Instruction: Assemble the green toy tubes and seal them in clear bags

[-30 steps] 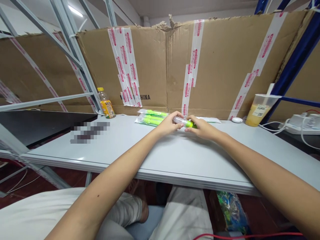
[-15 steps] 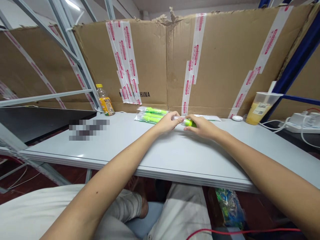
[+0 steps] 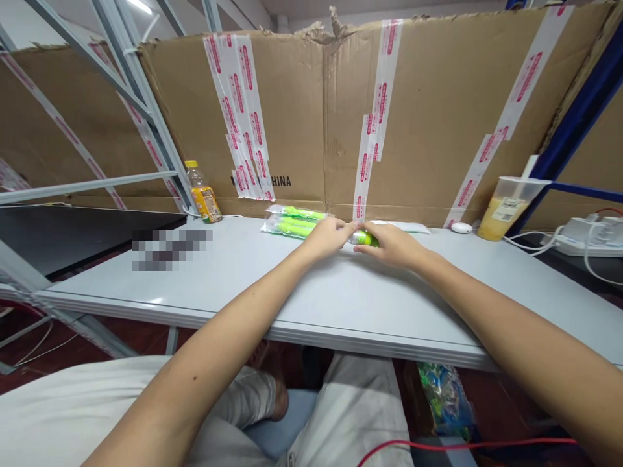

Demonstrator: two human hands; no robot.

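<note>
Near the back of the white table, a short bright-green tube with a clear, silvery end lies between my two hands; I cannot make out its exact kind. My right hand is closed round its green end, with the thumb below and the fingers above. Closed at the other end, my left hand covers the tube's left part. Just behind and left of my left hand are clear plastic packets with long bright-green sticks inside. Beyond my right hand, a flat white packet lies along the back.
A juice bottle with a yellow cap stands back left. At the back right are a white oval object, a drink cup with a straw and a white power strip with cables. A taped cardboard wall borders the table's back.
My left hand has shifted slightly right along the tube, closer to my right hand, and now covers the clear part that showed before. The right hand has barely moved.
</note>
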